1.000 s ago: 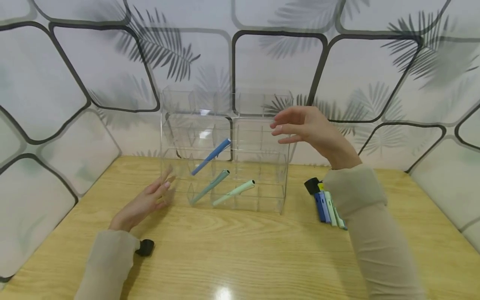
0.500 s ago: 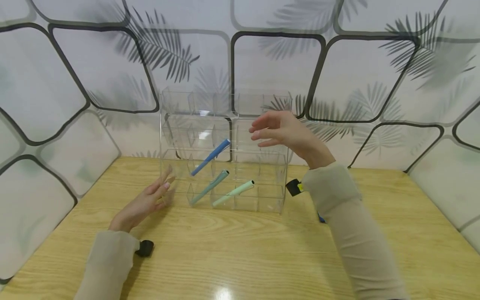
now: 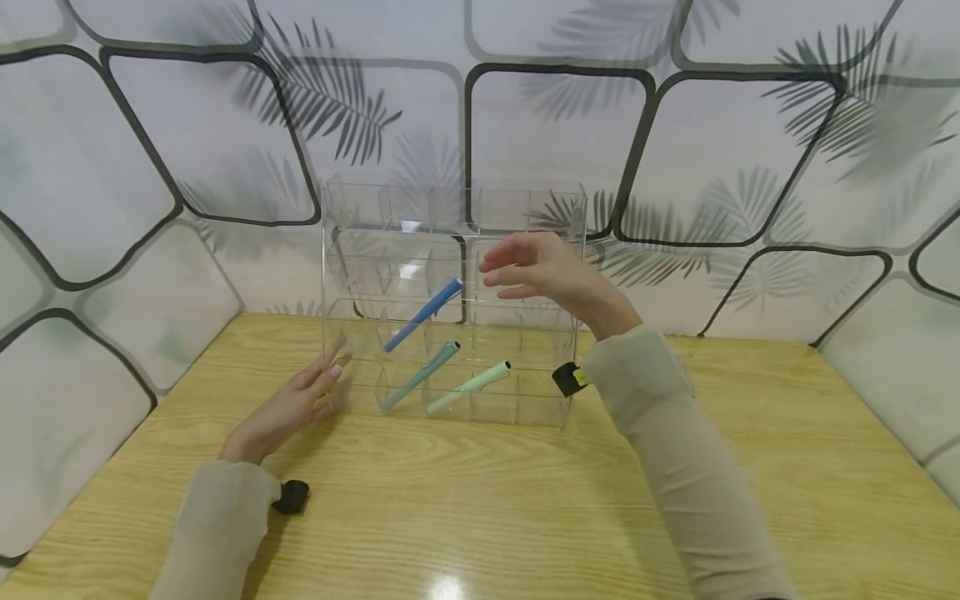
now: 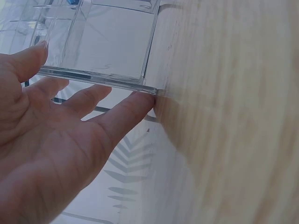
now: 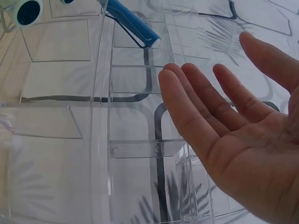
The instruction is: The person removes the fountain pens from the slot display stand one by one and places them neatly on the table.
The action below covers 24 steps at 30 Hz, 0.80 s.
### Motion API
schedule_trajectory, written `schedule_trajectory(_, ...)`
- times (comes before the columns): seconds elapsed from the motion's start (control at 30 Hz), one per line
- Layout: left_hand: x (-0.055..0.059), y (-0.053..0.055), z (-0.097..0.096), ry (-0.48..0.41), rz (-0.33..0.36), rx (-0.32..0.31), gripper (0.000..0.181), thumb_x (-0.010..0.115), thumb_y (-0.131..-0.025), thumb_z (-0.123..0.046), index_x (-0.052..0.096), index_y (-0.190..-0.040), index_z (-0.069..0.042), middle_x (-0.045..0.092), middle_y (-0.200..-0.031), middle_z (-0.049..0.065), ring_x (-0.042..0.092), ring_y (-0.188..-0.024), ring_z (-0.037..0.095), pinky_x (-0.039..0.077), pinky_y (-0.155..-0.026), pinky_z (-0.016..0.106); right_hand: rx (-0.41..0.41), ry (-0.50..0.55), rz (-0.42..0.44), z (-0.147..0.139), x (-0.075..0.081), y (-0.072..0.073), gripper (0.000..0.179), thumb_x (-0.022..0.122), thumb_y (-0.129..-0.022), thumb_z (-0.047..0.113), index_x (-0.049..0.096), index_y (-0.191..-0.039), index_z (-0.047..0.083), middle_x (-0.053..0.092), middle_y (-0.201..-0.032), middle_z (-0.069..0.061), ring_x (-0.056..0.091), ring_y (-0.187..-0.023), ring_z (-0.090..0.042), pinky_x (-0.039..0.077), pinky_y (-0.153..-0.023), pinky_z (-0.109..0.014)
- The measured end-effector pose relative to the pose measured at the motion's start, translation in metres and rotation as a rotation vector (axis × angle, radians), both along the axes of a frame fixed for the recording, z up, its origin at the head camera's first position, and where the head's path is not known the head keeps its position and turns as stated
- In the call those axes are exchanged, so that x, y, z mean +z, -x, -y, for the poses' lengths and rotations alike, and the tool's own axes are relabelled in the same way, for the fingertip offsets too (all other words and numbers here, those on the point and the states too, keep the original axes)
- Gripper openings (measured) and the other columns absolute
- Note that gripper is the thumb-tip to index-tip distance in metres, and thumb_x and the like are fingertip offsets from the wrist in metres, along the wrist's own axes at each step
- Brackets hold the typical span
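Observation:
A clear tiered rack (image 3: 540,408) with small compartments stands on the table. Three pens lean in it: a blue pen (image 3: 423,315) in a middle tier, a grey-green pen (image 3: 422,375) and a pale green pen (image 3: 468,387) in the lowest. My left hand (image 3: 288,408) touches the rack's left side, its fingertips against the clear edge in the left wrist view. In front of the upper right tiers hovers my right hand (image 3: 551,271), fingers loosely bent and holding nothing. The right wrist view shows the blue pen (image 5: 133,23) just beyond its fingertips.
The wooden table (image 3: 450,500) spreads out in front of the rack. Behind it rises a patterned wall (image 3: 555,150), close to the rack's back. A black wrist camera (image 3: 567,379) sits at the right cuff, near the rack's lower right corner.
My right hand has moved left and slightly down, from the rack's right edge toward the blue pen. Its sleeve now covers the pens lying at the right. The left hand stays still.

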<state>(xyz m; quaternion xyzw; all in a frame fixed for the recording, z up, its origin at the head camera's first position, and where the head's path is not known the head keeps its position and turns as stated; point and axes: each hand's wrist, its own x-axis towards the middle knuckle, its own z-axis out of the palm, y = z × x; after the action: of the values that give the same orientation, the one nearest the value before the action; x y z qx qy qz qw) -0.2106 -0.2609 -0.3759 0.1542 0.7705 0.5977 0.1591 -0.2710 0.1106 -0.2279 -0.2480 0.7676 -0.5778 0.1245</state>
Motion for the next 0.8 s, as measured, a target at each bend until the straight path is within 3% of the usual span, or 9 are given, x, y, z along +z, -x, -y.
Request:
schedule_trajectory(0.37,0.000,0.001,-0.001,0.009,-0.005,-0.008,0.066,0.031,-0.113,-0.037,-0.011,-0.163,-0.023,-0.007,-0.167,0.022,-0.010,-0.150,0.047,0.014,-0.110,0.075,0.015,-0.015,-0.006,0.008,-0.002,-0.001,0.034,0.064,-0.099,0.003,0.058,-0.131,-0.006,0.061,-0.132,-0.019,0.059,-0.122,-0.034,0.049,-0.104,-0.040)
schedule_trajectory(0.6,0.000,0.000,-0.001,0.005,0.004,-0.008,0.066,0.031,-0.113,-0.038,-0.010,-0.163,-0.024,-0.006,-0.168,0.020,-0.010,-0.150,0.045,0.013,-0.111,0.074,0.041,-0.037,-0.032,0.017,-0.009,0.001,0.032,0.065,-0.099,0.002,0.060,-0.128,-0.008,0.061,-0.130,-0.025,0.060,-0.119,-0.034,0.049,-0.104,-0.040)
schedule_trajectory(0.8,0.001,0.000,-0.001,0.002,-0.001,-0.013,0.067,0.031,-0.113,-0.037,-0.011,-0.163,-0.023,-0.007,-0.168,0.021,-0.011,-0.150,0.046,0.012,-0.110,0.075,0.048,-0.066,-0.033,0.021,-0.012,0.003,0.031,0.064,-0.100,0.005,0.060,-0.128,-0.007,0.063,-0.127,-0.021,0.060,-0.118,-0.031,0.049,-0.103,-0.043)
